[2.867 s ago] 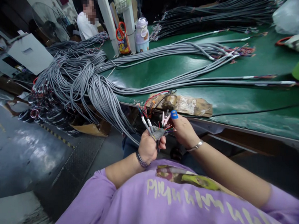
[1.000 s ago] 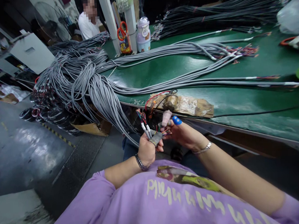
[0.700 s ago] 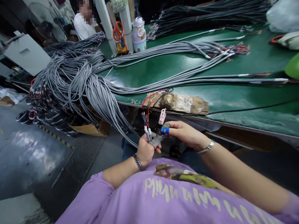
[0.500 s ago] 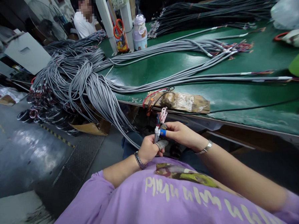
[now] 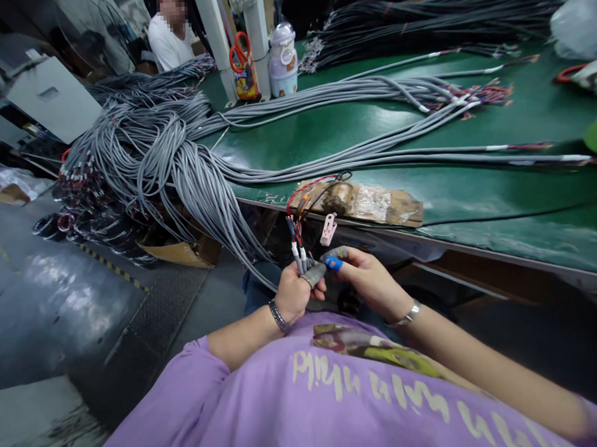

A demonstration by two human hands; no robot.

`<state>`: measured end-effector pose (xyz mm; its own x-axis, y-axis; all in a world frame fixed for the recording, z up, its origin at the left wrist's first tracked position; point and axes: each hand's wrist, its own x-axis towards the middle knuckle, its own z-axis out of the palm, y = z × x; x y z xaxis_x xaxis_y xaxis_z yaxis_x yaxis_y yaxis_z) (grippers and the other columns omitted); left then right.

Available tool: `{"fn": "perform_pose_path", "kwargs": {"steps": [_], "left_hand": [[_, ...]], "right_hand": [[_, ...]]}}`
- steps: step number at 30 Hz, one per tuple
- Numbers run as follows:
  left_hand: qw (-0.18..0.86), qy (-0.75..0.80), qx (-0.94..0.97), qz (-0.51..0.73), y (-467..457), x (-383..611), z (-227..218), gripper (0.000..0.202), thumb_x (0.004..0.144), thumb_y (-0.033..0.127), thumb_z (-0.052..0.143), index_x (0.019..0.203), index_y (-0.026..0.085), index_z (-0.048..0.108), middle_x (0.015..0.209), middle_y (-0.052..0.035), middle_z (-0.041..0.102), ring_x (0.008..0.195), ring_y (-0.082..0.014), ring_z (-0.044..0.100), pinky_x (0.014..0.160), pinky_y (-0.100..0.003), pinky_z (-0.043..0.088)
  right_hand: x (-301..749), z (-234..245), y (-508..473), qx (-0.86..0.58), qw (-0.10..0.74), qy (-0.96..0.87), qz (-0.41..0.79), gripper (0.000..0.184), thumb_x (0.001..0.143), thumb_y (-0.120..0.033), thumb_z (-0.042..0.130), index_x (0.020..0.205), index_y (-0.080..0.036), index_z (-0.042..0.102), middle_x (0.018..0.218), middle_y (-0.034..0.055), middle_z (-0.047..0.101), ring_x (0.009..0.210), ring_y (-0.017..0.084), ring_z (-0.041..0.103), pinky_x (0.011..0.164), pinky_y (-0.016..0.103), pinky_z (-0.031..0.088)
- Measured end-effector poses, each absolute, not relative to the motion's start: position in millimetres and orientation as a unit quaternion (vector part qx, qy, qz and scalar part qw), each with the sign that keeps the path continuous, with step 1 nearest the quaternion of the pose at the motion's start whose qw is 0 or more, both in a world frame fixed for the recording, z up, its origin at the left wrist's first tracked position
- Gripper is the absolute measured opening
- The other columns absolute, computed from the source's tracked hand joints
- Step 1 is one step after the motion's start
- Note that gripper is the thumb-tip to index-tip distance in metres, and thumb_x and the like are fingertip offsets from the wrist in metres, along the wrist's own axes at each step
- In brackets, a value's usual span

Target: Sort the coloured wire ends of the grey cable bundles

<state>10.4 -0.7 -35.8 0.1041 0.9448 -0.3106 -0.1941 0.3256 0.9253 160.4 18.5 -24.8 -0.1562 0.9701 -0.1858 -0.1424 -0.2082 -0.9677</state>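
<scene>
Grey cables (image 5: pixel 299 263) rise from the grip of my left hand (image 5: pixel 293 296), which is closed around them just below their white sleeves. Coloured wire ends (image 5: pixel 295 232) fan out at the top of these cables. My right hand (image 5: pixel 366 273) is beside it, thumb and forefinger pinched near the left fingertips; whatever lies between them is too small to make out. Grey covers and a blue wrap sit on some fingers. A pink clip (image 5: pixel 328 229) stands at the bench edge, apart from both hands.
A taped cardboard piece (image 5: pixel 377 204) with red and black leads lies along the green bench's (image 5: pixel 477 194) front edge. Large grey cable bundles (image 5: pixel 174 150) drape off its left side. Behind stand a lidded cup (image 5: pixel 283 61) and orange-handled scissors (image 5: pixel 240 50). A person (image 5: pixel 168 37) sits beyond.
The cable ends have tilted left and separated from the pink clip, which now shows whole. My right fingers have come away from the white sleeves and pinch lower, by my left fingertips.
</scene>
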Motion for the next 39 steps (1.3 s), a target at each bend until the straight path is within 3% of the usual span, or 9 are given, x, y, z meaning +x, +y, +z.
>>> {"fn": "perform_pose_path", "kwargs": {"steps": [6, 14, 22, 27, 32, 35, 39], "left_hand": [[0.668, 0.485, 0.416, 0.382, -1.3, 8.7, -32.9, 0.039, 0.066, 0.049, 0.074, 0.066, 0.015, 0.054, 0.051, 0.0008, 0.058, 0.039, -0.0089, 0.052, 0.040, -0.020, 0.036], [0.643, 0.501, 0.385, 0.433, -0.4, 10.9, -35.7, 0.040, 0.074, 0.052, 0.067, 0.067, 0.015, 0.054, 0.052, 0.0013, 0.057, 0.039, -0.0078, 0.051, 0.039, -0.019, 0.031], [0.646, 0.494, 0.377, 0.443, -0.7, 9.7, -38.7, 0.041, 0.073, 0.053, 0.069, 0.066, 0.014, 0.055, 0.052, 0.0012, 0.058, 0.038, -0.0080, 0.052, 0.038, -0.019, 0.031], [0.653, 0.480, 0.355, 0.467, -2.4, 6.8, -31.5, 0.045, 0.070, 0.056, 0.071, 0.067, 0.015, 0.055, 0.051, 0.0023, 0.057, 0.037, -0.0078, 0.050, 0.037, -0.019, 0.032], [0.678, 0.437, 0.327, 0.492, -3.5, 6.4, -17.2, 0.046, 0.065, 0.055, 0.076, 0.071, 0.017, 0.053, 0.049, 0.0047, 0.055, 0.035, -0.0076, 0.048, 0.036, -0.019, 0.033], [0.693, 0.416, 0.326, 0.491, 0.0, 9.5, -11.0, 0.045, 0.066, 0.054, 0.076, 0.070, 0.017, 0.052, 0.048, 0.0050, 0.054, 0.035, -0.0073, 0.046, 0.035, -0.019, 0.032], [0.716, 0.401, 0.313, 0.478, 7.6, 13.2, -6.4, 0.043, 0.065, 0.052, 0.076, 0.070, 0.016, 0.053, 0.047, 0.0046, 0.053, 0.034, -0.0073, 0.044, 0.035, -0.020, 0.032]], "right_hand": [[156.6, -14.9, 26.6, -0.445, 0.395, -0.508, 0.622, 0.034, 0.062, -0.050, 0.082, 0.068, -0.020, 0.067, 0.063, 0.0012, 0.066, 0.059, 0.015, 0.055, 0.061, 0.030, 0.047], [155.7, -22.2, 29.1, -0.477, 0.411, -0.456, 0.629, 0.036, 0.062, -0.051, 0.080, 0.067, -0.019, 0.064, 0.060, -0.0018, 0.060, 0.054, 0.011, 0.047, 0.051, 0.025, 0.040], [153.1, -24.6, 28.3, -0.442, 0.384, -0.409, 0.700, 0.032, 0.069, -0.048, 0.077, 0.077, -0.020, 0.063, 0.065, -0.0012, 0.062, 0.057, 0.012, 0.053, 0.053, 0.025, 0.041], [157.9, -27.8, 31.0, -0.425, 0.419, -0.337, 0.728, 0.035, 0.065, -0.050, 0.080, 0.077, -0.019, 0.067, 0.072, -0.0008, 0.064, 0.057, 0.009, 0.052, 0.057, 0.024, 0.047], [163.0, -23.5, 42.7, -0.388, 0.416, -0.272, 0.776, 0.043, 0.078, -0.061, 0.065, 0.081, -0.019, 0.069, 0.073, 0.0030, 0.065, 0.058, 0.011, 0.054, 0.058, 0.026, 0.050], [157.4, -16.6, 50.6, -0.383, 0.430, -0.326, 0.750, 0.047, 0.077, -0.066, 0.063, 0.078, -0.019, 0.068, 0.069, 0.0021, 0.062, 0.055, 0.012, 0.051, 0.054, 0.026, 0.045], [146.8, -15.8, 52.6, -0.429, 0.498, -0.423, 0.624, 0.049, 0.074, -0.068, 0.065, 0.066, -0.019, 0.063, 0.059, -0.0003, 0.055, 0.053, 0.011, 0.045, 0.051, 0.025, 0.038]]}}
